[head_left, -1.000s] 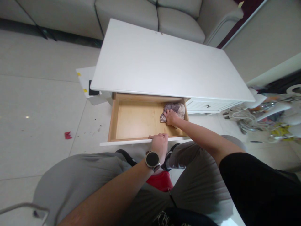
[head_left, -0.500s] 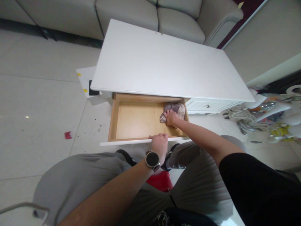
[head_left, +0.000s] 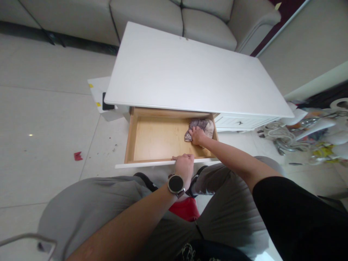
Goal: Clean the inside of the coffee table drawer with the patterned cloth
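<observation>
A wooden drawer (head_left: 156, 139) with a white front stands pulled out of a white coffee table (head_left: 190, 72). My left hand (head_left: 185, 167), with a watch on its wrist, is closed over the top edge of the drawer front near its middle. Inside the drawer's right end lies a bunched cloth (head_left: 208, 127), patterned greyish purple with a beige part. My right hand (head_left: 197, 136) reaches in from the right, its fingers curled over the cloth against the drawer bottom. The part of the cloth under my palm is hidden.
Behind the table runs a grey sofa (head_left: 146, 16). Cords (head_left: 282, 137) and bagged clutter lie on the floor at the right. A white box-like piece (head_left: 99, 88) with a dark item sits left of the table; a red scrap (head_left: 78, 156) lies on the tiles.
</observation>
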Motion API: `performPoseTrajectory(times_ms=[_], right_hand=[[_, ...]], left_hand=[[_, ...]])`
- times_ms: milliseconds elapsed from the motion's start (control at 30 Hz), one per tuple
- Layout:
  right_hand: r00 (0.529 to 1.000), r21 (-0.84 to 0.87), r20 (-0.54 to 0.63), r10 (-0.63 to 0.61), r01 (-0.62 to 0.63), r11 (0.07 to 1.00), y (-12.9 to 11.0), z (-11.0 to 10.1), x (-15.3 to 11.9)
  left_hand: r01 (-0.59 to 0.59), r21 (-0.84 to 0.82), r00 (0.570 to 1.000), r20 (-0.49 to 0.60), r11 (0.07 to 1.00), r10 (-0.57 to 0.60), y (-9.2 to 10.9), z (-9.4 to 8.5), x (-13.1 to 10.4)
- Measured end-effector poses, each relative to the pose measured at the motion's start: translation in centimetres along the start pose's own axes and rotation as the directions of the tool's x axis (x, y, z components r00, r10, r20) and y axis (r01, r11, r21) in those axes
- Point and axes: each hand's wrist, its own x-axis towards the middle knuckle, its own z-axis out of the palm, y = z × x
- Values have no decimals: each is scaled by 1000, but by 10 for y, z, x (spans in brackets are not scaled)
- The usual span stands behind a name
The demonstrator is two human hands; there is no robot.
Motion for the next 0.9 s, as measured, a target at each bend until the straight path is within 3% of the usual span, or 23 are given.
performPoseTrajectory(times_ms=[400, 567, 667, 800, 900], right_hand=[[1000, 73, -23, -9, 11, 997, 6, -2, -7], [951, 202, -223, 215, -171, 964, 18, 12, -23], [920, 231, -246, 306, -251, 940, 17, 16, -24], [917, 330, -226, 328, -245, 912, 4, -1, -10], [933, 388, -271, 236, -119, 914, -17, -25, 4]], left_hand=[[6, 6, 1000, 12, 1000, -6, 0, -2, 0], [-3, -13, 1000, -14, 1000, 2, 1, 0, 0], [-10, 8, 1000, -22, 1000, 10, 1, 0, -1], [2, 1, 1000, -25, 1000, -2, 2, -2, -3], [17, -4, 1000, -22, 1000, -17, 3, -2, -3]])
